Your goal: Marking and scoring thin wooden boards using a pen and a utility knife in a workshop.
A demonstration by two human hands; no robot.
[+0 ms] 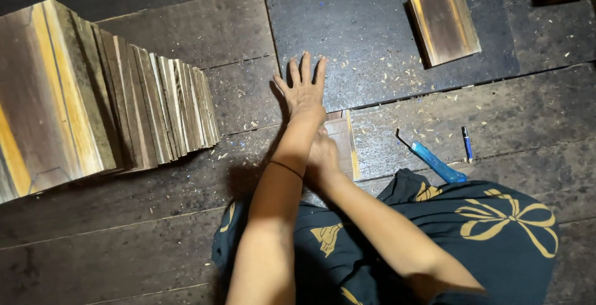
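A: Where are we in frame?

B: Centre. Our left hand (303, 91) is flat, fingers spread apart, palm down near the lower-left corner of the dark board (385, 38) that fills upper centre. It grips nothing; looks like it's there to brace or steady.

A: Right hand?

B: Right hand (321, 156) sits just below the left wrist, on the small wooden panel (343, 140) lying on the floor planks (155, 199). The left forearm covers most of it, so we can't tell if the fingers are clamped on the panel or just pressing it.

A: Stock?

B: Row of similar panels (124, 100) stood on edge at the left of frame, leaning together, probably so each can be picked off the end. One more panel (444, 22) lies flat at upper right on the dark board, well apart.

A: Tools?

B: Blue-handled tool (434, 161) and a small blue pen-like item (467, 143) right of centre, near our knee, untouched. Shavings scattered around.
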